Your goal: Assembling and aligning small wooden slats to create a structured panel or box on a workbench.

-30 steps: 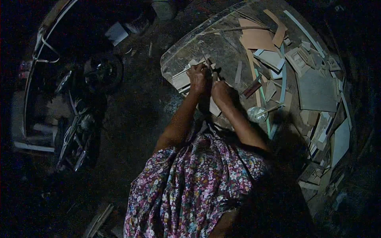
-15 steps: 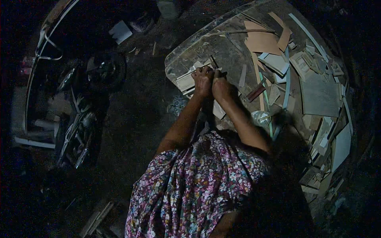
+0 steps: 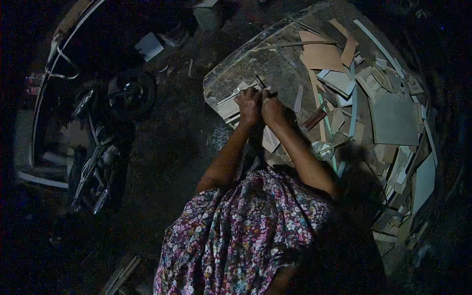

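My left hand (image 3: 250, 109) lies with bent fingers over the right end of a pale, ridged wooden piece (image 3: 227, 109) at the table's near-left corner, gripping it. Beside it, my right hand (image 3: 274, 112) is closed around a thin, dark, slender tool (image 3: 259, 80). The tool's narrow end sticks out ahead of the fist, pointing away and slightly left; dim light hides its exact kind. Both hands almost touch each other. A pale flat piece (image 3: 270, 140) lies under my right wrist, and a dark red-brown block (image 3: 314, 118) rests to the right.
The worn table (image 3: 250, 64) carries orange-brown sheets (image 3: 322, 56), a grey board (image 3: 396, 118), pale strips (image 3: 378, 42) and wood offcuts toward its right side. A clear crumpled thing (image 3: 322, 150) sits near my right forearm. A motorbike (image 3: 96, 147) stands on the dark floor at left.
The tool in my right hand has swung, its end now pointing farther away and to the left. My left hand has shifted slightly left and nearer, staying on the wooden piece.
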